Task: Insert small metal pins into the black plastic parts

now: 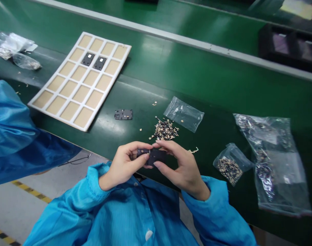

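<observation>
Between my hands, close to the table's front edge, is a flat black plastic part [156,157] with small holes. My left hand [127,162] grips its left end, thumb pressed on the face. Around its right end curl the fingers and thumb of my right hand [180,164]. Just beyond my fingertips lies a heap of tiny tan and black pieces [166,130]. A similar black part [123,114] rests flat on the green table, left of the heap. Behind the heap is a clear zip bag [184,113], lying flat.
A white tray [87,128] with tan compartments stands at the left, two black parts in it. On the right lie a small bag of pieces [230,167] and a larger clear bag [276,164]. A co-worker's blue sleeve [9,119] is at far left. Dark bins [291,48] stand far right.
</observation>
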The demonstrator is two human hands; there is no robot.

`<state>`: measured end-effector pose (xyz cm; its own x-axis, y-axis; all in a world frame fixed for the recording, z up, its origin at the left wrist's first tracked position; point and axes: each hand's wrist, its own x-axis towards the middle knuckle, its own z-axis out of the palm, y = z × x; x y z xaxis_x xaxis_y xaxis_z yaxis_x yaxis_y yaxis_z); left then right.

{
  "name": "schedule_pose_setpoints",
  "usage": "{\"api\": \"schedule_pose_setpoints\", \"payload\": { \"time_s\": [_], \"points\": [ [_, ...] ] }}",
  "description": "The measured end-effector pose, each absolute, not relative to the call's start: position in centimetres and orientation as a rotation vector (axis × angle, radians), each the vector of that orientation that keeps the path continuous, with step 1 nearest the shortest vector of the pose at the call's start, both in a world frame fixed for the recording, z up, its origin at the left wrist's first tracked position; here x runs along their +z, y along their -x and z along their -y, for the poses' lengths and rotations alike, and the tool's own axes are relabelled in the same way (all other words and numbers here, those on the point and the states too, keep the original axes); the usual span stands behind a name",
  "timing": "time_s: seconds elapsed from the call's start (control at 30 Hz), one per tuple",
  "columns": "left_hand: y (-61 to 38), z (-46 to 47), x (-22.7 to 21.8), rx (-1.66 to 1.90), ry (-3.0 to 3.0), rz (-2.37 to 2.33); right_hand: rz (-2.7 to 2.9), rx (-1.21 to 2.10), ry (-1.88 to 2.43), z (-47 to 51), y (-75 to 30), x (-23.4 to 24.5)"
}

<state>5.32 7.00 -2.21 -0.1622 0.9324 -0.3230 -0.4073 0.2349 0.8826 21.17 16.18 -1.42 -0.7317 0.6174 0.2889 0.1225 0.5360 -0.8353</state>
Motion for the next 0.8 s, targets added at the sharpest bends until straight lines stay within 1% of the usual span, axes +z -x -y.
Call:
{"api": "schedule_pose_setpoints", "payload": {
  "time_s": [0.07,0.13,0.27,0.37,0.47,0.63,0.8],
  "points": [
    [-5.2,-7.0,-2.1,1.323,-0.669,-1.253,2.126,1.427,0.705,-16.3,-21.2,-1.5],
    [-5.0,-7.0,-1.9,1.344,-0.871,-1.363,1.983,1.687,0.795,-16.3,-21.2,-1.5],
    [-4.2,-7.1,-1.4,1.385,-1.557,-1.505,1.695,2.037,0.904,-16.5,-20.8,-1.2],
    [-3.5,-7.3,-1.1,1.288,-2.013,-1.61,1.563,2.182,0.927,-16.8,-20.8,-1.1],
    [-2.7,-7.6,-1.0,1.178,-2.328,-1.633,1.484,2.292,0.938,-17.1,-20.9,-1.2],
    [-1.6,-8.0,-0.7,1.138,-2.593,-1.428,1.378,2.421,0.867,-17.5,-20.9,-1.6],
    [-1.2,-8.2,-0.1,1.009,-2.745,-1.319,1.276,2.513,0.82,-17.6,-20.9,-1.8]
  ]
}}
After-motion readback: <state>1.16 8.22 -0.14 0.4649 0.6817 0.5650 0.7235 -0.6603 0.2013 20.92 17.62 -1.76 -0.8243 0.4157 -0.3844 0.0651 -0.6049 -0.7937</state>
